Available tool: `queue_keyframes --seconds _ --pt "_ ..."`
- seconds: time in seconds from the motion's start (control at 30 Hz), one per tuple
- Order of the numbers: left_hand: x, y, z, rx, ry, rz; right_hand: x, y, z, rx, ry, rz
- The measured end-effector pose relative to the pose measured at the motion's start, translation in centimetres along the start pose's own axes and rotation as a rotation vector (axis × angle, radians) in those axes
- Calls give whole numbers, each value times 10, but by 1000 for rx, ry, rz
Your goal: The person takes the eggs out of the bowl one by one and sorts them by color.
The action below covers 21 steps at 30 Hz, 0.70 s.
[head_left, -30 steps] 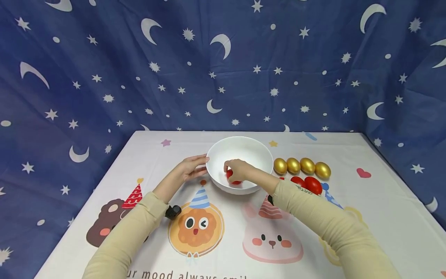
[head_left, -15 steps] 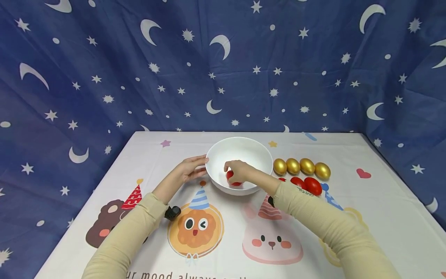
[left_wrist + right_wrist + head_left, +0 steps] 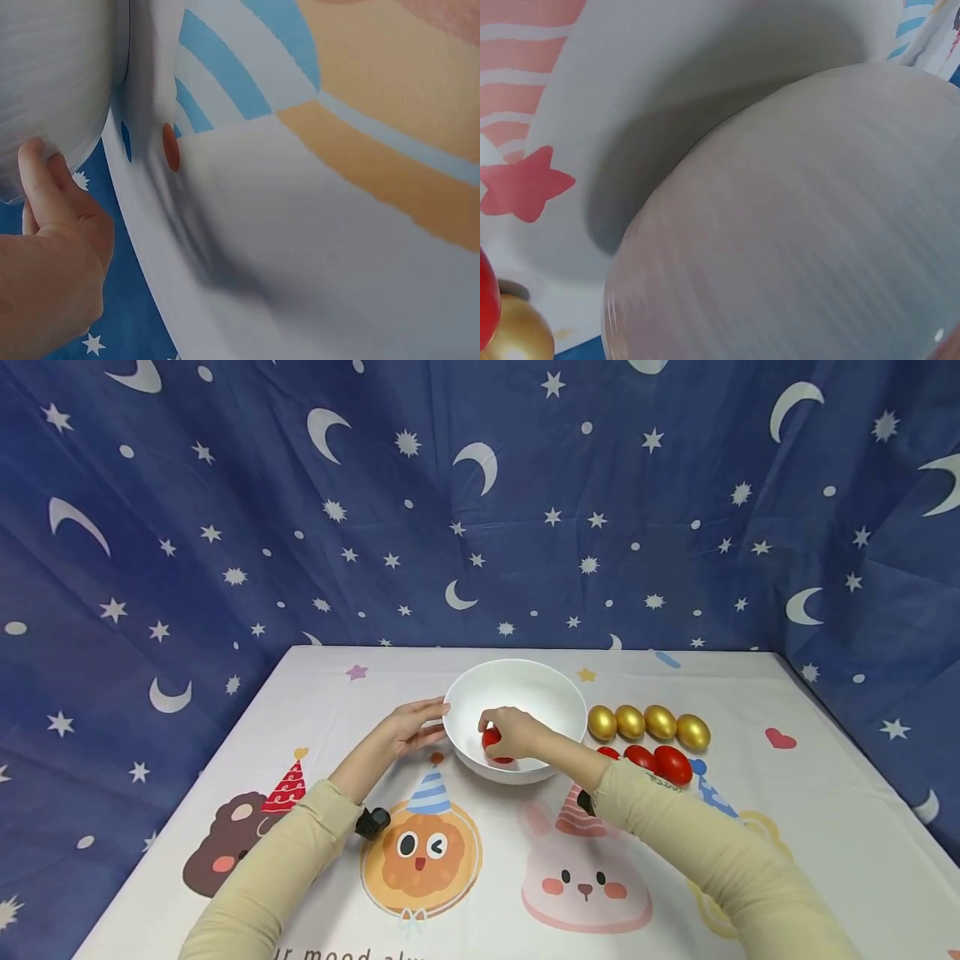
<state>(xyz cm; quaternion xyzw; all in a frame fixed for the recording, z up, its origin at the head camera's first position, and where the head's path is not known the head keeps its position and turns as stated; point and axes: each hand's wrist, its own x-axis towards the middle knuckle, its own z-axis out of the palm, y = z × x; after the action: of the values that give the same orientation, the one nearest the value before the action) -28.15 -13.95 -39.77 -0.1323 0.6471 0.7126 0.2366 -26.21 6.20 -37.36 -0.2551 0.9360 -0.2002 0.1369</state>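
Note:
A white bowl [image 3: 543,693] sits on the printed tablecloth. My left hand [image 3: 411,725] rests its extended fingers against the bowl's left side; the left wrist view shows these fingertips [image 3: 31,150] touching the outer wall. Inside the bowl, my right hand [image 3: 516,732] has its fingers bent around a red egg [image 3: 492,739] low near the front wall. Part of that egg is hidden by the hand. In the right wrist view the bowl's outside [image 3: 795,225] fills most of the picture and hides the fingers.
Right of the bowl, several gold eggs [image 3: 630,722] stand in a row. In front of them lie red eggs [image 3: 672,765], partly covered by my right sleeve [image 3: 675,827]. A blue curtain [image 3: 480,510] with moons and stars hangs behind the table.
The head view has tilted up slightly. My right hand and the red egg have shifted a little to the left in the bowl. My left hand stays at the bowl's side.

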Motion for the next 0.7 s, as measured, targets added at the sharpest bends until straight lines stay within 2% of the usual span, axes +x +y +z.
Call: queue_keyframes --seconds 0.4,0.7 --pt "0 -3 0 0 12 2 -17 -6 1 31 91 -10" --pt "2 -1 0 -20 14 -9 -28 -9 -3 89 197 -32"
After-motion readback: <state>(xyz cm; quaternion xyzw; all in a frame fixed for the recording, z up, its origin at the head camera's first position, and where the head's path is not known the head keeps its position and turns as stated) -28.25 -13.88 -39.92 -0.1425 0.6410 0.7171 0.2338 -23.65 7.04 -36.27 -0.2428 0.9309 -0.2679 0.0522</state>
